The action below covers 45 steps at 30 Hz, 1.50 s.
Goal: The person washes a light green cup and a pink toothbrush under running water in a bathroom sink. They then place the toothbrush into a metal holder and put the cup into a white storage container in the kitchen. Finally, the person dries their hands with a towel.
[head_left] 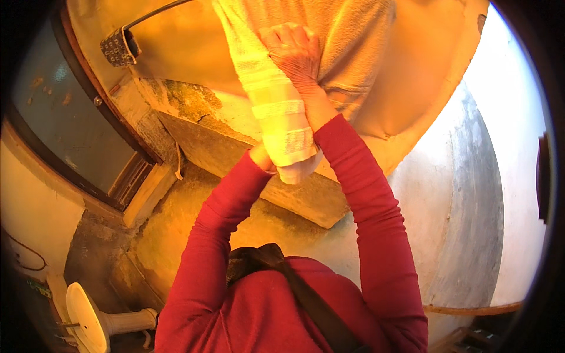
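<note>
Both my arms, in red sleeves, reach up over my head. My right hand (294,53) is closed on the fabric of a beige towel (359,41) hanging at the top. A pale cream towel with woven bands (273,100) hangs in front of it, down to my left wrist. My left hand (263,157) is almost wholly hidden behind the lower end of this cream towel; only the wrist shows, so its grip cannot be made out.
A rough stone ledge (235,141) juts from the wall under the towels. A dark-framed window (70,117) is at the left, with a thin rod and a dark patterned object (119,48) above it. A white pedestal basin (88,317) stands at lower left. A black strap (312,306) crosses my chest.
</note>
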Tool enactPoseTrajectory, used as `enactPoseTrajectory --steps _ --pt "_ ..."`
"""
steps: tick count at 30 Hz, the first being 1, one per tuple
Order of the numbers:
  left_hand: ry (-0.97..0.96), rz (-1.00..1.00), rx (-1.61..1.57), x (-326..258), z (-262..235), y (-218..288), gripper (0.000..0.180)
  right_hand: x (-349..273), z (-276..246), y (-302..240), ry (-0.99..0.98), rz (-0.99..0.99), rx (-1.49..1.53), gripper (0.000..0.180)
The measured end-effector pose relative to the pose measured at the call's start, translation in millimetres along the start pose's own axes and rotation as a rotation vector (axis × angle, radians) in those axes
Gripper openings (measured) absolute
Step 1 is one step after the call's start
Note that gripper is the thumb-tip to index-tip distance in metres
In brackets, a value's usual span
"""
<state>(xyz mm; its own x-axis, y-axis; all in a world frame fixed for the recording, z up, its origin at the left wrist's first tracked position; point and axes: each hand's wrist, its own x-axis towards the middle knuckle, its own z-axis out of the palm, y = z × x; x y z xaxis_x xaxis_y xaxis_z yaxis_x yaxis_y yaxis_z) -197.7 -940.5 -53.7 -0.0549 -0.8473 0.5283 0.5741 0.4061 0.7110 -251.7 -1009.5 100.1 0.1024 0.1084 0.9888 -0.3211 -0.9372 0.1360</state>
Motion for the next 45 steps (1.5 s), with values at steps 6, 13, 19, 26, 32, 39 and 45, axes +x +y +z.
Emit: enactPoseTrajectory --steps 6,13,19,26,32,39,45 --pt "-0.168 0.205 0.502 0 68 55 0.035 -6 -48 -19 -0.347 0.189 0.653 0.044" --pt "0.071 0.283 0.302 28 76 92 0.038 -17 -78 -41 -0.362 0.295 0.791 0.05" --pt "0.065 0.275 0.254 33 81 78 0.04 -5 -69 -21 -0.464 0.365 0.477 0.044" --pt "0.038 0.271 0.231 51 80 93 0.042 -18 -86 -57 -0.516 0.167 0.282 0.038" --pt "-0.019 0.225 0.24 44 81 83 0.045 -21 -75 -21 -0.488 0.142 0.365 0.032" --pt "-0.145 0.211 0.245 35 90 71 0.048 -24 -59 41 -0.508 0.436 1.114 0.034" --pt "-0.182 0.256 0.173 41 92 64 0.05 -16 -94 20 -0.401 0.865 1.486 0.03"
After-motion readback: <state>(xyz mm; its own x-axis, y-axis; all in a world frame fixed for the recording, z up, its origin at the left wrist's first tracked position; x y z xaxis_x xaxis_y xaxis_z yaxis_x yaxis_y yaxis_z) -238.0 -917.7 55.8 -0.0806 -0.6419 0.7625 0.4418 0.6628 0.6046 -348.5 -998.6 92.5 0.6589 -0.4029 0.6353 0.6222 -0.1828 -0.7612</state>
